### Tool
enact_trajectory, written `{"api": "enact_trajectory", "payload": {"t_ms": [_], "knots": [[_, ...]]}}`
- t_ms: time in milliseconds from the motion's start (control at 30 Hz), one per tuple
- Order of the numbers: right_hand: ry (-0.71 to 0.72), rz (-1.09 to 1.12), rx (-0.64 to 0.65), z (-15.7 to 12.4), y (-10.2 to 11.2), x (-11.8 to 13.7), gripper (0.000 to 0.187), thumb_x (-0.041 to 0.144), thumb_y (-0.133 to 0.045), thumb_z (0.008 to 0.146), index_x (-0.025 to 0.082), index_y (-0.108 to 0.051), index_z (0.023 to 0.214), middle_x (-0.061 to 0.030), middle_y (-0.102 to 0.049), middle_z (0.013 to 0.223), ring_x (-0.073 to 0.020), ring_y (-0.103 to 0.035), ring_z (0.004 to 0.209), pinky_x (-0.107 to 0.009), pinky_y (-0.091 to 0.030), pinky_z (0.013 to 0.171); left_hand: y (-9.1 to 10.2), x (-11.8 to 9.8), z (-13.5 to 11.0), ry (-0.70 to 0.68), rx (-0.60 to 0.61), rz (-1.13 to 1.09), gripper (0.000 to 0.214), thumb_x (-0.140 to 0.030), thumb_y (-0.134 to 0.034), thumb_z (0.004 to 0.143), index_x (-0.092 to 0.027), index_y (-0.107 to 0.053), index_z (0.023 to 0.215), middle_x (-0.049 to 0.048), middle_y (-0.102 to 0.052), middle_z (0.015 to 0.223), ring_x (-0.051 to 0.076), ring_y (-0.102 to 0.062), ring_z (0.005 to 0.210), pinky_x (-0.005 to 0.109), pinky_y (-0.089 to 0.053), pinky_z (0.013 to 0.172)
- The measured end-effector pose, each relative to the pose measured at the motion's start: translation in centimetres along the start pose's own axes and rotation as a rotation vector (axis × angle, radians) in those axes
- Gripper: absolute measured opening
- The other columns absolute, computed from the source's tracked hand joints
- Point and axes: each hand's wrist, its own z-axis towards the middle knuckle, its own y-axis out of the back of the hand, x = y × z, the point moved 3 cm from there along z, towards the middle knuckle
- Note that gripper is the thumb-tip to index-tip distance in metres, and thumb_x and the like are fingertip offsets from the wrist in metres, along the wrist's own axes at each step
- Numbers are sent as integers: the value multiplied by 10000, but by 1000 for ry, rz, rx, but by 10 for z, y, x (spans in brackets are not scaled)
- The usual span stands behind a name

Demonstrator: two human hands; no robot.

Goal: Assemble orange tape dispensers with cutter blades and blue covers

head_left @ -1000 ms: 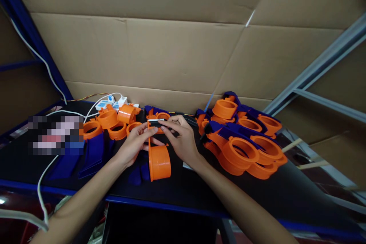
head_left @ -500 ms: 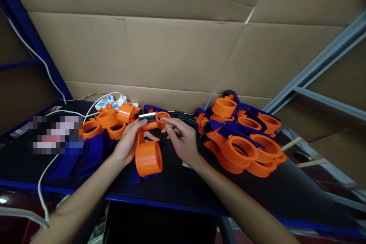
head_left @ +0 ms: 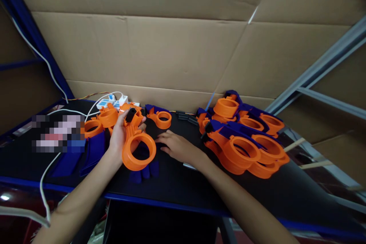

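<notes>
My left hand point(head_left: 117, 141) is closed around an orange plastic tape dispenser point(head_left: 152, 151), gripping it near the top. Its round ring hangs toward me, and a black strip point(head_left: 130, 114) is fitted at its upper end. Low over the black tabletop, my right hand point(head_left: 177, 146) has its fingers stretched to the left, with nothing visible in them. Close by, under the held ring, lie several small dark blue plastic pieces point(head_left: 146, 172). Behind the hands sits another orange tape dispenser point(head_left: 164, 121) with a blue part attached.
Orange and blue tape dispensers point(head_left: 243, 152) are piled at the right. More orange bodies point(head_left: 93, 127) and long blue plastic pieces point(head_left: 94, 152) lie left, near a white power strip point(head_left: 104, 103) with cables. Black strips point(head_left: 187, 117) lie at the back, before a cardboard wall point(head_left: 171, 53).
My left hand has turned the tape dispenser so its ring opening faces me. My right hand has come away from its black strip and moved down toward the tabletop.
</notes>
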Motion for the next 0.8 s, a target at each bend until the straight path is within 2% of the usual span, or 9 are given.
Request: {"api": "enact_trajectory", "payload": {"t_ms": [67,167,233,300,367,433,500,633,800], "knots": [[-7,46,15,-1,2,-6,320,36,-694,838,191,-734,1115,-100,-707,1166,-241,-628,1148,-420,-470,1043,1,1,1,8,13,-41,285,-452,-625,862,-195,-617,984,38,-696,800,116,-578,540,230,-493,508],[-32,117,11,0,7,-13,280,84,-774,796,180,-735,1056,-46,-720,940,-193,-685,888,-351,-549,869,1,1,2,-21,42,-55,290,-451,-604,871,-188,-632,990,41,-698,794,121,-568,508,248,-504,489],[-64,175,-9,0,14,-13,312,195,-787,826,174,-701,1126,-15,-692,853,-151,-669,711,-304,-574,710,0,2,1,-36,63,-46,283,-438,-601,871,-185,-640,991,33,-694,785,120,-568,496,262,-528,505],[-96,342,-66,-1,24,-10,391,288,-762,863,177,-650,1220,-4,-672,862,-117,-639,622,-278,-584,615,0,3,1,-30,65,-37,259,-406,-616,864,-183,-645,994,27,-692,772,124,-591,517,268,-556,543],[-94,605,-124,-3,35,-3,430,314,-755,866,195,-628,1259,-17,-673,944,-115,-648,673,-284,-616,621,1,5,1,8,55,-16,227,-364,-635,857,-184,-647,995,15,-677,725,130,-615,547,261,-572,576],[-57,826,-177,-5,45,4,422,294,-779,838,213,-652,1232,-43,-676,1069,-145,-667,823,-301,-645,668,1,9,1,67,54,27,203,-350,-635,862,-192,-649,989,-2,-646,655,133,-617,540,259,-577,582],[-29,898,-261,-5,50,7,400,284,-801,811,219,-674,1184,-61,-661,1190,-166,-660,925,-294,-654,666,1,13,0,134,65,77,192,-349,-623,876,-188,-653,977,0,-636,620,139,-613,520,267,-580,572],[-47,837,-455,-3,50,5,432,296,-850,755,211,-682,1144,-67,-672,1203,-149,-661,862,-251,-630,606,-3,23,-3,237,93,167,178,-294,-626,887,-130,-668,941,46,-665,626,147,-617,499,284,-590,571],[27,475,-504,-5,46,10,431,270,-858,760,243,-714,1166,-63,-678,1174,-158,-663,893,-234,-590,635,-7,33,-8,282,90,262,187,-304,-654,884,-119,-675,888,43,-656,586,157,-644,498,273,-591,567]]}}
